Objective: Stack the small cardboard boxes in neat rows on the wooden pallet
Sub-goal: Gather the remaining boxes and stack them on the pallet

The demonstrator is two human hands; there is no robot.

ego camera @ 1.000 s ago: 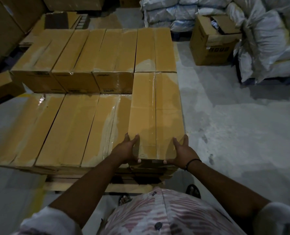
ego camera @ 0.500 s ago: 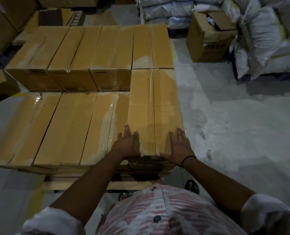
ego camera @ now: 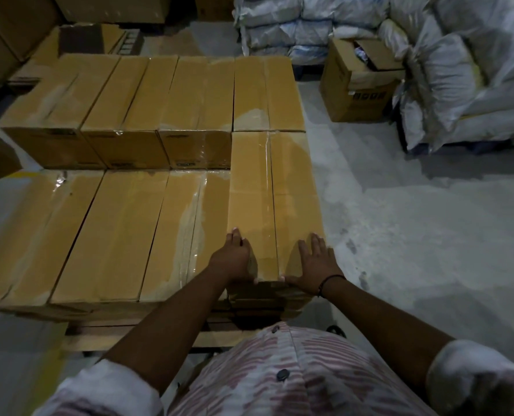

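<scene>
1. The box (ego camera: 275, 190) under your hands is long, with clear tape down its top seam; it lies at the right end of the near row, 1 layer above the near-row boxes (ego camera: 105, 235) to its left; its far end butts against the rightmost box of the far row (ego camera: 147, 91), with the tops about level.
2. Your left hand (ego camera: 231, 258) has straight fingers laid along the box's near-left edge, with the palm against that side; nothing is gripped.
3. Your right hand (ego camera: 315, 265) lies flat on the box top at the near-right corner; the fingers are straight and slightly apart, and the thumb runs along the near edge; there is a dark wristband (ego camera: 327, 282) at the wrist.
4. The far row has 4 boxes side by side, all at the upper level.
5. The near-row boxes lie lower; their tops are bare and their tape is glossy.
6. The wooden pallet (ego camera: 105, 340) shows its boards under the stack's near edge; it stands on the concrete floor (ego camera: 414, 235).
7. An open carton (ego camera: 354, 94) sits on the floor at right rear, just beside the piled white sacks (ego camera: 465, 73).
</scene>
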